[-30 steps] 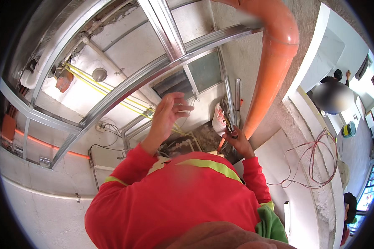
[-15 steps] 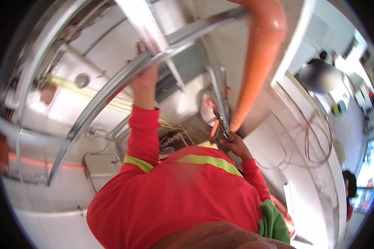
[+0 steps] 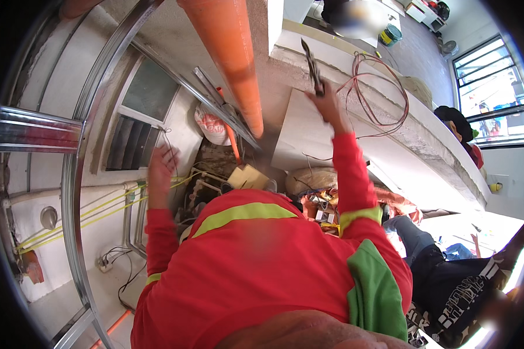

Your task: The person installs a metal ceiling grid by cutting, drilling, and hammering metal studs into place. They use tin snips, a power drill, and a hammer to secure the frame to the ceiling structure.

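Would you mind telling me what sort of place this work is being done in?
Probably an indoor building site under fit-out: bare metal framing, an exposed orange pipe, and loose wire coils hanging on an unfinished concrete ledge.

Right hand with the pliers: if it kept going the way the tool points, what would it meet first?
Probably the concrete ledge. The right hand holds the pliers pointing up at its edge, beside the red wire loops. Depth is unclear, so the tip might pass just before it.

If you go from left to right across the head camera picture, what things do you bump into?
Shiny metal rail → louvred vent → left hand → orange pipe → right hand holding pliers → loop of red wire → window.
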### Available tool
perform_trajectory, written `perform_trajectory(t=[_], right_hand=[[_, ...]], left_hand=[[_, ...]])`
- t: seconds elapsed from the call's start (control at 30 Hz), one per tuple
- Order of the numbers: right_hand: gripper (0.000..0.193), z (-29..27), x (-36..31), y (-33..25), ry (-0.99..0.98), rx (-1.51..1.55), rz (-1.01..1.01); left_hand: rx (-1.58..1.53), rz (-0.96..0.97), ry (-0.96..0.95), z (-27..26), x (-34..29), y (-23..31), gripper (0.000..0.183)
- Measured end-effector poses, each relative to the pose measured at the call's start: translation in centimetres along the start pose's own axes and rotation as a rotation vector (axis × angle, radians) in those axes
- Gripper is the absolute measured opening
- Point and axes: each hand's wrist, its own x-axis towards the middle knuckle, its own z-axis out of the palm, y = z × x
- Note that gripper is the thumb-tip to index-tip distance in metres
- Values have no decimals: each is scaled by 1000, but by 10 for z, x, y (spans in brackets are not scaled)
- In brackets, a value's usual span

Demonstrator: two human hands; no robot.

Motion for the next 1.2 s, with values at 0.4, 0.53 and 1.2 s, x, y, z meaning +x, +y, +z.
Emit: perform_trajectory(t=[0.4,0.53,1.2], right_hand=[[109,-17,205,27,-92,-797,-211],[123,-10,206,46,-102,-777,-234],[21,-69,161,67,222,-378,-223]], left_hand=[[1440,-582,68,-242,-264,-188,42],[1275,-798,227,-230,-314,-183,40],[734,450,-431,198,-81,19,31]])
